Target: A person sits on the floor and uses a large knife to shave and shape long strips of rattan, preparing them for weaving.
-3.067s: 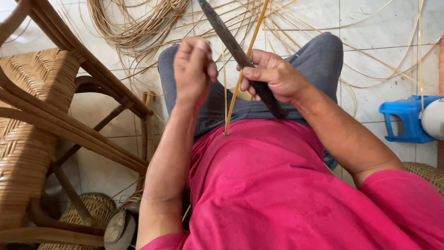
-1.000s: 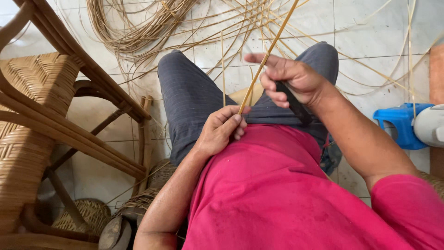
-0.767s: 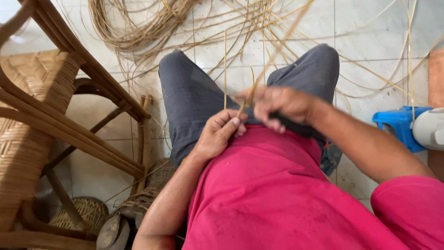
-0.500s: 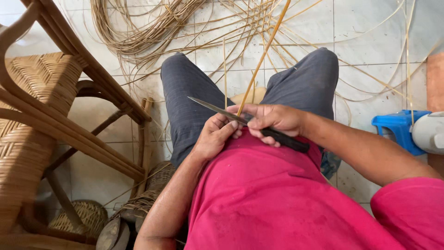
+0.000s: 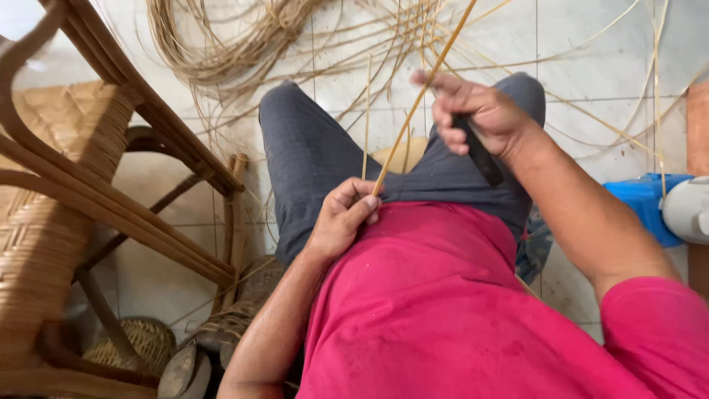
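My left hand pinches the near end of a long thin rattan strip against my lap, just above the hem of my pink shirt. The strip slants up and away to the right, toward the top of the view. My right hand is raised over my right thigh and grips the black handle of a knife; its fingers rest against the strip. The blade is hidden behind the hand.
A woven rattan chair stands at the left. Coils and loose strands of rattan lie on the tiled floor ahead of my knees. A blue plastic object and a white one sit at the right edge.
My right hand with the knife has slid up and away along the strip from beside my left hand. My left hand stays on the strip's near end at my lap.
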